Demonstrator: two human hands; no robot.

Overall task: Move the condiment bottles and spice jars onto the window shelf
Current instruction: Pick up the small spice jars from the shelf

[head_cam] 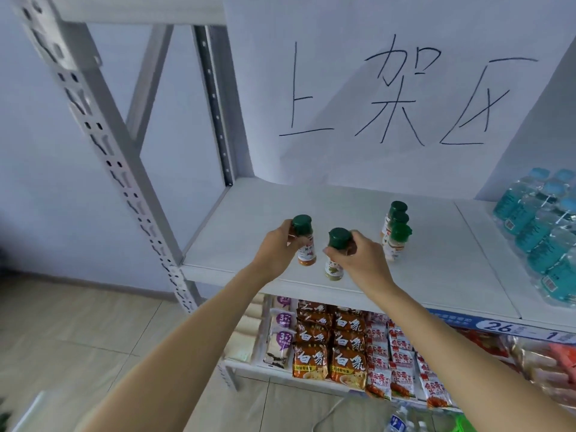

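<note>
My left hand (277, 244) grips a green-capped spice jar with orange-red powder (304, 241), held just above the white shelf (237, 226) near its front left. My right hand (363, 254) grips a second green-capped jar with greenish-brown powder (336, 257), beside the first and close to the shelf's front edge. Whether the jars' bases touch the board I cannot tell. Three more green-capped jars (396, 232) stand in a tight row on the shelf, just right of my right hand.
A pack of blue-capped water bottles (542, 232) fills the shelf's right end. A white paper sign with handwritten characters (389, 92) covers the back. A perforated metal upright (103, 145) stands at left. Noodle and snack packets (330, 347) fill the lower shelf.
</note>
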